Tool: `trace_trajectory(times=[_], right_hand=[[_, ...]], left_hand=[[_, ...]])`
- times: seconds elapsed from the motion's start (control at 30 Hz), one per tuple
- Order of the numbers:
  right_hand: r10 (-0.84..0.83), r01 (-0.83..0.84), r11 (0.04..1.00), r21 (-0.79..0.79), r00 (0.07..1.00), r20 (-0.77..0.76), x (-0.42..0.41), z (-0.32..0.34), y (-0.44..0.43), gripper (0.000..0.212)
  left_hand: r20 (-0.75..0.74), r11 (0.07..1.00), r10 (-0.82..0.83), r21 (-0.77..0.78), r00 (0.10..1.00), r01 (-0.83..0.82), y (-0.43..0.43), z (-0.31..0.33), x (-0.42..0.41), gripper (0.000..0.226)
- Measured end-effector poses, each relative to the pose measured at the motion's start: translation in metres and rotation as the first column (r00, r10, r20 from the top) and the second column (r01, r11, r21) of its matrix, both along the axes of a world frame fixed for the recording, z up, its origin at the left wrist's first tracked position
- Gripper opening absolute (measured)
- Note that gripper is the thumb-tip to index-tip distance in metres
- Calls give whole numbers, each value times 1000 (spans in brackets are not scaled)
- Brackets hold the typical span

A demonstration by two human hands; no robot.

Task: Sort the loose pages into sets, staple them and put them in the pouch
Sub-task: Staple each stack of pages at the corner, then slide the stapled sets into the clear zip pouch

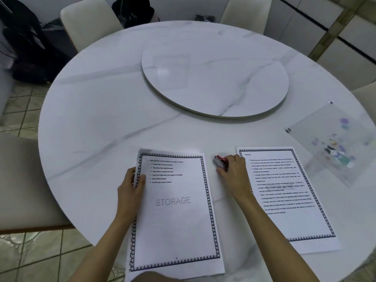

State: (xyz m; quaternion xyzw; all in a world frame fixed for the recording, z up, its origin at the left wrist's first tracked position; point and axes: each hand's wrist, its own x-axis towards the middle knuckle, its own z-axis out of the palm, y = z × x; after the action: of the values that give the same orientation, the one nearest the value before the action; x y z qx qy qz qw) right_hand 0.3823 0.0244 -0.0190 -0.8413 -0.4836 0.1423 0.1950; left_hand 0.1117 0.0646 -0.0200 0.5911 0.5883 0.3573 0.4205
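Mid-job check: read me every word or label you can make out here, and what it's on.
"STORAGE": grey watermark across the left set of pages.
"STORAGE": fainter watermark on the right page, behind its body text.
Bullet lines on the left set, paragraphs on the right page: too small and blurred.
On the stapler and the pouch: no readable text.
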Motion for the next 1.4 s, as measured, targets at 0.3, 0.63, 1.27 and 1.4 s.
trace_trajectory(times=[0.3, 0.63, 1.27, 1.4], right_hand=[[63, -67, 988, 142, 998, 28, -8, 3, -1, 35], [31, 47, 997, 69, 551, -834, -21, 25, -12, 38], [-94, 294, 942, 163, 696, -712, 190, 55, -104, 18], [-184, 335, 932, 135, 762, -621, 222, 27, -112, 13]], left_hand=[[82, 996, 41, 72, 996, -47, -6, 17, -5, 22], [309, 992, 125, -18, 943, -126, -7, 36, 2, 18], [178, 945, -74, -302, 981, 126, -78, 50, 234, 27], [27, 951, -88, -294, 996, 92, -104, 31, 265, 35]])
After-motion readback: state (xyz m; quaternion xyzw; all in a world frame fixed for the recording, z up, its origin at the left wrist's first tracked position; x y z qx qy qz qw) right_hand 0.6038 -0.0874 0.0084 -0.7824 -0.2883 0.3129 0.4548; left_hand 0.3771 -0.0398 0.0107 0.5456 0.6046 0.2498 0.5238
